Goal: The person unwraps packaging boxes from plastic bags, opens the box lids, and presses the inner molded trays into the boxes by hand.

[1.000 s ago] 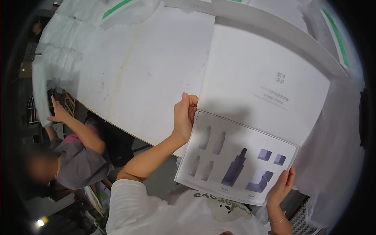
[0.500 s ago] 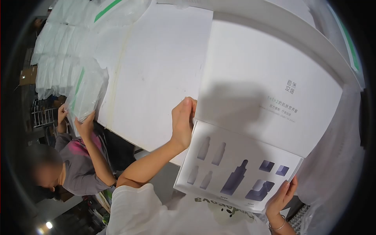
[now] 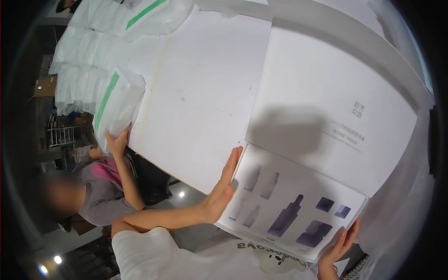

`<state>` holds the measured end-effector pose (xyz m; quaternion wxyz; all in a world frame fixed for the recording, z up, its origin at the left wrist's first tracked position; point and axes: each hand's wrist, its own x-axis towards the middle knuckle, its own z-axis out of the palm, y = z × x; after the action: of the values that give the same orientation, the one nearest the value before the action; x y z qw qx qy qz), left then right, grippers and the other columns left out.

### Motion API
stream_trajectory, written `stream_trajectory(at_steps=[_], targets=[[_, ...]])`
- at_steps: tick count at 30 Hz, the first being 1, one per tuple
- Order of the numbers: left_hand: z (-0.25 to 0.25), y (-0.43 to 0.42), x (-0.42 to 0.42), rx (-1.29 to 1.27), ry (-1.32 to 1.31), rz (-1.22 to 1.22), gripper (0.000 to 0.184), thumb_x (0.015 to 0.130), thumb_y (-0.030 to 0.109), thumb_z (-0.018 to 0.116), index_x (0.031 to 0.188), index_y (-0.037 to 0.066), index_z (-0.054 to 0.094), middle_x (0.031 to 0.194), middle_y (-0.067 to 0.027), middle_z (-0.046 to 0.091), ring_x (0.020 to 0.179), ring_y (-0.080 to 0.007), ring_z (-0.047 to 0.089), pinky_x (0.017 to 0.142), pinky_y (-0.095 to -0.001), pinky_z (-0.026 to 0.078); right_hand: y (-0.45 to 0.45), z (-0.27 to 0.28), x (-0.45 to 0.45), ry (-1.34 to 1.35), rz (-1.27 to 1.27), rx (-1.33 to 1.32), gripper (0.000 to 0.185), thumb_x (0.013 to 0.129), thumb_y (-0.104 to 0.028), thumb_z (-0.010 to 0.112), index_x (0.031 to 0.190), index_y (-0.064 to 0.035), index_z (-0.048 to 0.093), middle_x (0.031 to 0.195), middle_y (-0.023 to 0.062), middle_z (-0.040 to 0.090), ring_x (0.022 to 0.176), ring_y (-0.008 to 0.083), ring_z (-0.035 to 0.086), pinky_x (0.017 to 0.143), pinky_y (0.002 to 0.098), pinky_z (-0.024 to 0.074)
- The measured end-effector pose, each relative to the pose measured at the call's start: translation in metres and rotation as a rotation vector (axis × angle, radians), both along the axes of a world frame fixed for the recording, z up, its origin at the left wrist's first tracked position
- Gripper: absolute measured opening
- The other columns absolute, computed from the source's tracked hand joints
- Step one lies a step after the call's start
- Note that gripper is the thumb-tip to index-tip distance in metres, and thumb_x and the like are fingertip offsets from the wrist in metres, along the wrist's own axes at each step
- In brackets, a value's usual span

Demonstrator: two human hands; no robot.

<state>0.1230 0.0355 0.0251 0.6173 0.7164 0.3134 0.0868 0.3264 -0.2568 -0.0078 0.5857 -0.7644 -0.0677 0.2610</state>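
A white gift box lies open in front of me, tilted at the table's near edge. Its large lid is folded back and printed with Chinese text. The white insert has bottle-shaped and square cut-outs showing purple inside; no bottles sit in them. My left hand rests along the box's left side, fingers stretched out straight and flat against it. At the lower right corner my right hand grips the box, fingers along its outer side. Part of that hand is hidden behind the corner.
A white table extends behind and left of the box. Stacked clear plastic packs lie at the far left. A co-worker there holds a plastic bag with a green strip. Plastic sheeting hangs at the right.
My left hand has moved down along the box's left side, and its bent fingers have straightened. My right hand stays at the corner. The co-worker's bag has turned.
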Motion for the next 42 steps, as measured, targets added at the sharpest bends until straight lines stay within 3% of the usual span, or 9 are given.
stream_trajectory(at_steps=[5,8,13,18,21,25,31,35,42], targets=[[-0.001,0.000,0.001,0.029,0.054,-0.017,0.080,0.103,0.037,0.036,0.151,-0.009,-0.007,0.160,-0.0254,0.000,0.150,-0.0346,0.002,0.120,-0.0431,0.006,0.002,0.004,-0.003,0.024,0.029,-0.043,0.051,0.101,-0.018,0.038,0.147,0.0003,0.024,0.146,0.0160,0.035,0.129,0.0242,0.039,0.108,0.0373,0.0297],[0.003,0.000,0.008,0.015,0.133,0.012,0.089,0.101,0.050,0.036,0.150,-0.011,-0.007,0.158,-0.0274,0.006,0.148,-0.0331,0.008,0.119,-0.0390,0.008,-0.002,0.001,-0.001,-0.028,0.092,-0.088,0.051,0.102,-0.017,0.036,0.147,0.0010,0.022,0.145,0.0158,0.034,0.128,0.0240,0.039,0.109,0.0364,0.0290],[0.012,-0.003,0.009,-0.022,0.247,0.091,0.076,0.098,0.021,0.043,0.149,-0.013,-0.001,0.156,-0.0301,0.012,0.146,-0.0366,0.015,0.118,-0.0417,0.013,-0.008,-0.003,-0.007,0.001,0.071,-0.012,0.049,0.101,-0.013,0.034,0.145,0.0041,0.022,0.142,0.0168,0.034,0.126,0.0236,0.038,0.107,0.0370,0.0288],[-0.018,-0.005,-0.019,-0.054,0.154,0.285,0.078,0.101,0.043,0.044,0.153,-0.004,0.009,0.144,-0.0175,0.038,0.132,-0.0226,0.038,0.109,-0.0375,0.030,0.005,-0.008,-0.014,-0.146,0.052,0.019,0.049,0.092,0.000,0.043,0.140,0.0056,0.030,0.136,0.0167,0.039,0.122,0.0227,0.042,0.108,0.0350,0.0273],[-0.018,0.001,0.004,-0.086,0.036,0.184,0.079,0.100,0.047,0.045,0.152,-0.004,0.014,0.145,-0.0140,0.037,0.132,-0.0235,0.039,0.111,-0.0379,0.028,0.019,-0.004,-0.010,-0.086,0.005,0.153,0.048,0.092,0.005,0.043,0.139,0.0028,0.035,0.132,0.0127,0.041,0.121,0.0213,0.044,0.108,0.0326,0.0286],[-0.010,-0.001,0.006,-0.156,-0.006,0.121,0.073,0.103,0.035,0.038,0.153,-0.006,0.004,0.152,-0.0170,0.028,0.137,-0.0239,0.033,0.113,-0.0384,0.025,0.021,0.003,-0.010,-0.073,-0.050,0.178,0.047,0.095,-0.001,0.053,0.141,0.0004,0.042,0.114,0.0026,0.046,0.083,0.0062,0.040,0.082,0.0206,0.0378],[-0.028,0.000,0.002,0.031,0.056,0.139,0.064,0.104,0.036,0.039,0.150,-0.005,0.024,0.142,-0.0149,0.044,0.133,-0.0173,0.038,0.111,-0.0315,0.029,0.015,-0.001,-0.010,-0.083,-0.144,0.237,0.044,0.095,-0.005,0.055,0.138,-0.0007,0.046,0.087,-0.0048,0.046,0.073,0.0035,0.038,0.069,0.0173,0.0354],[-0.006,-0.018,0.004,-0.528,-0.274,0.310,0.069,0.104,0.052,0.022,0.149,0.000,0.028,0.149,-0.0146,0.039,0.137,-0.0235,0.038,0.116,-0.0375,0.027,0.005,-0.009,-0.007,-0.280,-0.013,0.190,0.045,0.094,-0.006,0.057,0.137,0.0006,0.046,0.080,-0.0058,0.046,0.069,0.0039,0.040,0.066,0.0187,0.0361],[-0.033,-0.051,-0.084,-0.411,-0.437,0.520,0.069,0.105,0.049,0.025,0.145,-0.006,0.032,0.146,-0.0216,0.040,0.139,-0.0267,0.036,0.115,-0.0392,0.030,0.021,-0.012,0.041,-0.292,0.020,0.272,0.050,0.095,-0.010,0.056,0.142,0.0020,0.042,0.080,-0.0039,0.049,0.067,0.0013,0.041,0.061,0.0182,0.0350]])
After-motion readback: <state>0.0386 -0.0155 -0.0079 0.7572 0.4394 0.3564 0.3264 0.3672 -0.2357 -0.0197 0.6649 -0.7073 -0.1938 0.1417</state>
